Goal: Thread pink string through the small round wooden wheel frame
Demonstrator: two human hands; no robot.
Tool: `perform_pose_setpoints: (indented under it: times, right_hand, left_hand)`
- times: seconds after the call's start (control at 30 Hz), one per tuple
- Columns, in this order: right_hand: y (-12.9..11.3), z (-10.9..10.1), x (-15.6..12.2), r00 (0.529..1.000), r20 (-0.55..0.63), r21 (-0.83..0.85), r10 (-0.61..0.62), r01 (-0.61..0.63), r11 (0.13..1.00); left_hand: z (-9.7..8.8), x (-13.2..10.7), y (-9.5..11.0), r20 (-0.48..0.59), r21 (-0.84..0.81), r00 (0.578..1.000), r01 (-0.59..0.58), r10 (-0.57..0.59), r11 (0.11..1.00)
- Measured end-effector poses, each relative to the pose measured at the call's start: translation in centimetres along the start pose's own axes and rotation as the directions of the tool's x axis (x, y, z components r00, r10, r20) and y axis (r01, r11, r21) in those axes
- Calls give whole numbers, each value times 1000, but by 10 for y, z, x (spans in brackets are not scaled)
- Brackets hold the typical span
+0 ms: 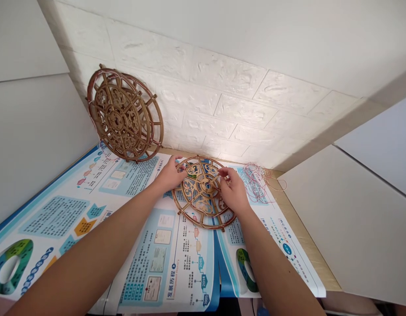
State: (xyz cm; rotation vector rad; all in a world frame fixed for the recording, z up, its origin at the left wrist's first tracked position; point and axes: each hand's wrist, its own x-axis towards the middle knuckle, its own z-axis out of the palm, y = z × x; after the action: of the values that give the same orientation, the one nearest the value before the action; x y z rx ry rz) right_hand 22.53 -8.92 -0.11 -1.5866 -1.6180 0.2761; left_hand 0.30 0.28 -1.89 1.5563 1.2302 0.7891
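A round laser-cut wooden wheel (203, 193) with spokes and coloured inlays lies flat on a printed poster (163, 245). My left hand (170, 173) rests on its upper left part, fingers curled over the rim. My right hand (234, 191) is at its right side, with the fingertips pinched close together near the hub. Whatever they pinch is hidden, possibly a thin thread. A loose tangle of thin red thread (257, 182) lies just right of the wheel, apart from my right hand. A second wooden wheel (124, 114), wrapped with red thread, leans upright against the wall.
Printed posters with blue graphics and text cover most of the wooden tabletop (308, 241). A white brick-textured wall (222, 87) rises behind it. Smooth white panels (364, 219) stand at the right, and others at the left.
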Motion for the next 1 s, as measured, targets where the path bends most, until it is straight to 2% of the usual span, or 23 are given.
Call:
perform_pose_setpoints:
  times: [0.1, 0.33, 0.67, 1.0]
  right_hand:
    - [-1, -1, 0, 1000, 9, -7, -5, 5, 1000]
    - [-7, -1, -2, 985, 97, 8, -142, 142, 990]
    - [-5, 0, -2, 997, 56, 10, -62, 61, 998]
    - [-6, 0, -1, 996, 65, 3, -54, 54, 999]
  left_hand:
    - [1, 0, -1, -8, 11, 1000, -4, 4, 1000]
    - [0, -2, 1, 0, 7, 1000, 27, -27, 1000]
    - [-1, -2, 3, -1, 21, 1000, 4, -4, 1000]
    - [0, 1, -2, 5, 16, 1000, -8, 8, 1000]
